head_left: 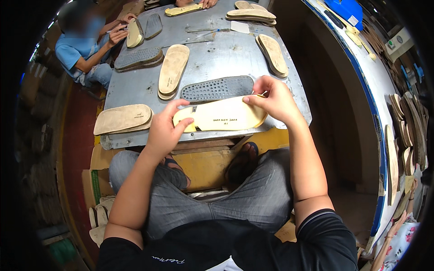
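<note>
A pale yellow sole-shaped template (217,118) with dark handwriting and a cut-out near its left end is held just above the table's near edge. My left hand (166,128) grips its left end, thumb on top and fingers around the far side. At the right end, my right hand (275,99) presses its thumb on the template, fingers curled above. A small pale thing shows by those fingers, too small to name. Right behind the template lies a grey sole (217,89) with a dimpled surface. Beige insoles (123,119) are stacked left of my left hand.
The grey metal table (208,58) also bears beige insoles (174,67), another pair (272,54) at right and thin tools (208,31). At far left a person in blue (86,49) handles a sole; another person's hands (208,3) are at the far edge. A blue-edged bench (361,81) stands right.
</note>
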`<state>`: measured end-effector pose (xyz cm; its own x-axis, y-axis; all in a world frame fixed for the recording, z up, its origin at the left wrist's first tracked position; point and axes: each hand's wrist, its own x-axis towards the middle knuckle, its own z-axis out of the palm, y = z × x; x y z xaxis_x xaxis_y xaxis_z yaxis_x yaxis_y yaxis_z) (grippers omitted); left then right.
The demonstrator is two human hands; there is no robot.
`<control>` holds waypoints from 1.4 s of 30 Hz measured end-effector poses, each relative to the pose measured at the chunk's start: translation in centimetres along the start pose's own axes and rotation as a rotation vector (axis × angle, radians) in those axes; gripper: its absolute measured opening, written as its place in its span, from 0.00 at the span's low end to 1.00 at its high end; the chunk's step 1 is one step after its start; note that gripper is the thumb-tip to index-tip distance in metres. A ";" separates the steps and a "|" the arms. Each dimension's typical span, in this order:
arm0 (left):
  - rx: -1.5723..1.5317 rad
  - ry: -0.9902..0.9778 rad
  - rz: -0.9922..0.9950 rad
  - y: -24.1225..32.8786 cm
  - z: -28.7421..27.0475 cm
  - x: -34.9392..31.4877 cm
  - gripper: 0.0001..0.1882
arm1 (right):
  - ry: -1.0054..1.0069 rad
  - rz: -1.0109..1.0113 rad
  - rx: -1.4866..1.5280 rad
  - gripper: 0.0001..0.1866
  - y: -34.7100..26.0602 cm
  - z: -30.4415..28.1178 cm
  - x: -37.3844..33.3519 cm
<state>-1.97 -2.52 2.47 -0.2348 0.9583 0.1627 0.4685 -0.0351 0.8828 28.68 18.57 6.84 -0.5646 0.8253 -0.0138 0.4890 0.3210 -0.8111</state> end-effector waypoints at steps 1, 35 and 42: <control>0.066 0.017 0.045 -0.5 0.0 0.3 0.18 | 0.039 0.028 0.017 0.26 1.7 0.2 0.6; 0.407 -0.095 0.206 -3.1 1.5 -1.0 0.30 | 0.121 0.114 -0.312 0.16 3.8 2.1 1.7; 0.316 -0.160 0.178 -3.9 1.5 -0.4 0.27 | 0.116 0.168 -0.397 0.19 3.2 2.2 1.5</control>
<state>-2.44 -2.33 -1.66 -0.0022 0.9780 0.2084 0.7351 -0.1398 0.6634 27.92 19.85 2.91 -0.3885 0.9205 -0.0422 0.7976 0.3131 -0.5155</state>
